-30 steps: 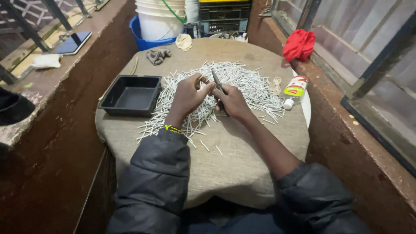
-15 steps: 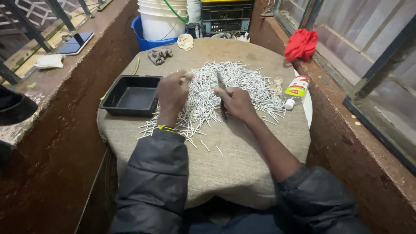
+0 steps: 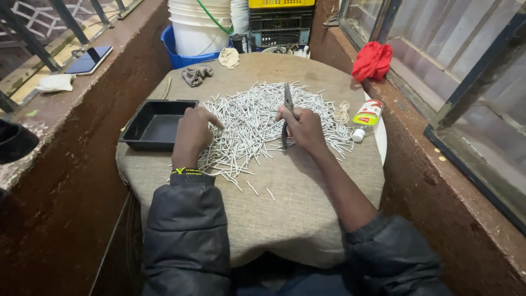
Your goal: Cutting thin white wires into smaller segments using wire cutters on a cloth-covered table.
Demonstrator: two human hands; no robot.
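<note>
Sticks (image 3: pixel 257 123) lay heaped mid-desk (image 3: pixel 307 219), within reach of both hands. Left hand (image 3: pixel 193 131) rested on the heap's edge beside the tray (image 3: pixel 156 125), fingers curled over sticks; right hand (image 3: pixel 303 130) gripped scissors (image 3: pixel 287 112), blades pointing away

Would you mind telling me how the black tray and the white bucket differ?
The black tray is shallow and rectangular; the white bucket is tall and round. The tray lies on the cloth-covered table beside the left hand; the bucket stands beyond the table, in a blue tub. The tray's inside looks bare; the bucket's inside is out of view.
</note>
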